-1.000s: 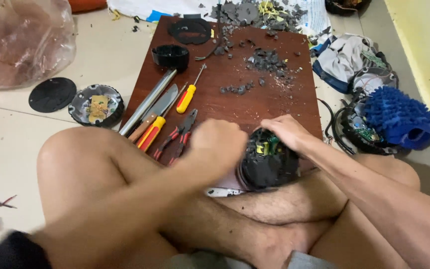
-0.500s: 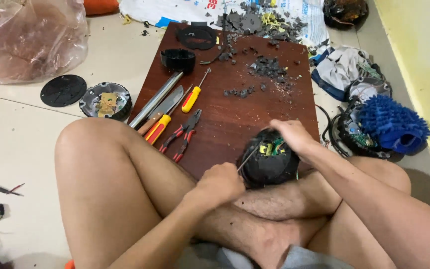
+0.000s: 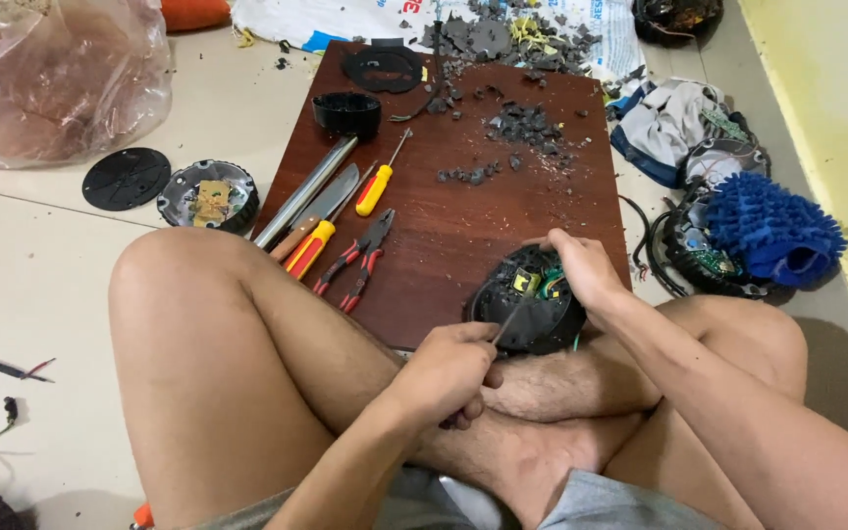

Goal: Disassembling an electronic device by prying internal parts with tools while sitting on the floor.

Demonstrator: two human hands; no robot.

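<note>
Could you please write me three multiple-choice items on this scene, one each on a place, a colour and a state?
1. Where do the pliers lie?
A. on the brown board
B. in the plastic bag
C. on the blue mitt

2. What colour is the fluffy mitt at the right?
A. orange
B. blue
C. white

3. What state is the round black device in, which the right hand steadies?
A. sealed shut
C. wrapped in cloth
B. opened, with its inner parts showing

Answers: 
1 A, the red-handled pliers rest on the board beside the screwdrivers. 
2 B, its shaggy pile is bright blue. 
3 B, yellow and green parts show inside the shell, and the left hand pokes a thin tool into it.
</note>
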